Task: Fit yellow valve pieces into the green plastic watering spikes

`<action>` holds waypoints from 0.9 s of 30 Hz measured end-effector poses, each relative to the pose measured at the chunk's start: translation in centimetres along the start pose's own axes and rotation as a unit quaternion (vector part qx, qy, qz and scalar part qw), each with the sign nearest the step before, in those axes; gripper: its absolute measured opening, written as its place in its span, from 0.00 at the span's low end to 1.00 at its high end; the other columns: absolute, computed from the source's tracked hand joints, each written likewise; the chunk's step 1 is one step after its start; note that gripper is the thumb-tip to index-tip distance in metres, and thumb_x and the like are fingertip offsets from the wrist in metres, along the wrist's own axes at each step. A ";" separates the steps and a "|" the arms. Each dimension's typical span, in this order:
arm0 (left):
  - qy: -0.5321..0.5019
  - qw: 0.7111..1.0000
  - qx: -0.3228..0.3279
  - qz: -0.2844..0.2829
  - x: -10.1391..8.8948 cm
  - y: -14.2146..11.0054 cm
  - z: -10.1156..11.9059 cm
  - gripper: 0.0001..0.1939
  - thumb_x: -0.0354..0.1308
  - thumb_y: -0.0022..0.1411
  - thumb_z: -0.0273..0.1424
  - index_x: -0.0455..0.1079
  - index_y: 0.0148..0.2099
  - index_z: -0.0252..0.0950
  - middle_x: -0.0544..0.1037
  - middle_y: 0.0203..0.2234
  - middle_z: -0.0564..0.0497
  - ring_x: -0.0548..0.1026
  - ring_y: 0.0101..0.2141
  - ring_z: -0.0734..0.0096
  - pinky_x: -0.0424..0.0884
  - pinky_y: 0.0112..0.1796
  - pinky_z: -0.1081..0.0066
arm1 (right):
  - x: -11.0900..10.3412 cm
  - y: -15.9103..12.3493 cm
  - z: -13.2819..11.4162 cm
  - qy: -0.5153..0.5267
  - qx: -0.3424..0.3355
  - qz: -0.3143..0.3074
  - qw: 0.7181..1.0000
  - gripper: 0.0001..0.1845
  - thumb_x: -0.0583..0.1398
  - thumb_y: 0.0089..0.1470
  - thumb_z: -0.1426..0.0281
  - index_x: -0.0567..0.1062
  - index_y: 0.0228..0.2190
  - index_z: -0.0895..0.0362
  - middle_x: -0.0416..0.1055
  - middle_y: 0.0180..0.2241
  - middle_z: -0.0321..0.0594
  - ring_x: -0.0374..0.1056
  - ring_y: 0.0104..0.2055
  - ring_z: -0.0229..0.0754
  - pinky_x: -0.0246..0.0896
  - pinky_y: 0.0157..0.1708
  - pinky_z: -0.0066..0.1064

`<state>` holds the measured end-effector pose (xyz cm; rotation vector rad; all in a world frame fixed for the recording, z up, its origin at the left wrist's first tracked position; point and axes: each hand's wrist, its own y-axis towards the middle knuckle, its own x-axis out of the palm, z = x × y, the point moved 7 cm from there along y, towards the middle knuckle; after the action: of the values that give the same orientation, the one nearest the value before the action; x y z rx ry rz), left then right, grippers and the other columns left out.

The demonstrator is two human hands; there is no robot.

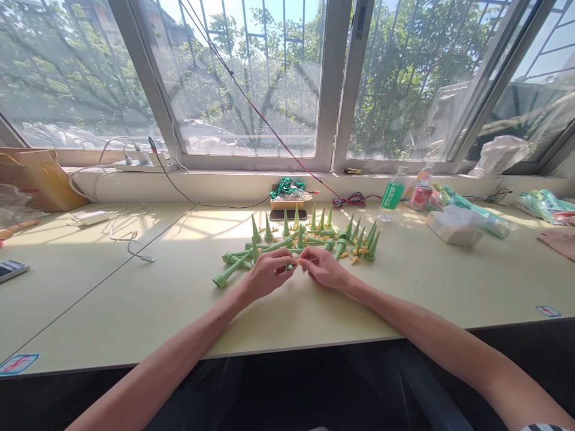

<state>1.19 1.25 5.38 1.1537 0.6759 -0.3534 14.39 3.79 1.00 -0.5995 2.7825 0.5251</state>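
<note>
My left hand (272, 267) is closed around a small green plastic part (290, 266), mostly hidden by the fingers. My right hand (324, 267) pinches a tiny yellowish piece (299, 261) right against that part; its exact shape is too small to make out. Just beyond both hands stand several green plastic cone spikes (371, 246), points up. Among them lie small yellow valve-like pieces (354, 260). Longer green spikes with ribbed caps lie on their sides, one of them a spike (231, 270) beside my left hand.
Behind the spikes are a black phone (287, 215) and a small box (287, 204) with green strapping. A bottle (392, 194), a pink can (421, 197) and a tissue pack (454, 225) stand right. A white cable (131, 242) lies left. Another person's hand (559, 240) rests far right.
</note>
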 end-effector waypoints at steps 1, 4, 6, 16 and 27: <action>-0.002 1.000 -0.005 -0.007 0.1 0.0 0.0 0.07 0.56 0.64 0.24 0.76 0.37 0.35 0.74 0.29 0.51 0.66 0.21 0.80 0.65 0.24 0.76 | 0.0 0.0 -0.1 -0.004 0.000 0.000 1.000 0.16 0.57 0.60 0.56 0.67 0.31 0.56 0.65 0.26 0.33 0.60 0.19 0.32 0.55 0.19 0.27; -0.010 0.999 -0.020 -0.029 0.3 0.1 -0.1 0.07 0.56 0.65 0.25 0.75 0.35 0.35 0.74 0.28 0.51 0.67 0.21 0.80 0.65 0.24 0.77 | 0.0 -0.1 -0.4 -0.021 0.000 0.003 1.000 0.15 0.57 0.60 0.58 0.67 0.30 0.57 0.65 0.25 0.33 0.59 0.20 0.32 0.54 0.20 0.26; -0.012 0.999 -0.029 -0.037 0.4 0.1 -0.1 0.08 0.56 0.65 0.26 0.75 0.34 0.35 0.74 0.27 0.51 0.67 0.21 0.79 0.65 0.24 0.77 | 0.1 -0.2 -0.5 -0.028 0.000 0.003 1.000 0.14 0.57 0.60 0.59 0.67 0.29 0.57 0.65 0.24 0.33 0.59 0.20 0.33 0.54 0.21 0.26; -0.014 0.997 -0.049 -0.054 0.7 -0.1 -0.5 0.08 0.55 0.64 0.26 0.74 0.33 0.35 0.72 0.25 0.53 0.66 0.20 0.80 0.64 0.23 0.78 | 0.2 -0.3 -0.3 -0.036 0.015 -0.003 0.999 0.14 0.58 0.59 0.59 0.67 0.29 0.57 0.65 0.23 0.34 0.58 0.20 0.34 0.54 0.21 0.27; -0.030 0.996 -0.059 -0.065 1.0 -0.3 -0.6 0.08 0.55 0.62 0.25 0.71 0.30 0.34 0.71 0.24 0.52 0.64 0.20 0.80 0.63 0.22 0.79 | 0.4 -0.3 -0.1 -0.046 0.011 -0.013 0.999 0.12 0.58 0.59 0.62 0.68 0.28 0.56 0.63 0.20 0.32 0.57 0.21 0.35 0.52 0.22 0.27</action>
<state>1.55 1.70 4.38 0.9860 0.7104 -0.4507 14.13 3.34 0.88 -0.5903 2.6870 0.5029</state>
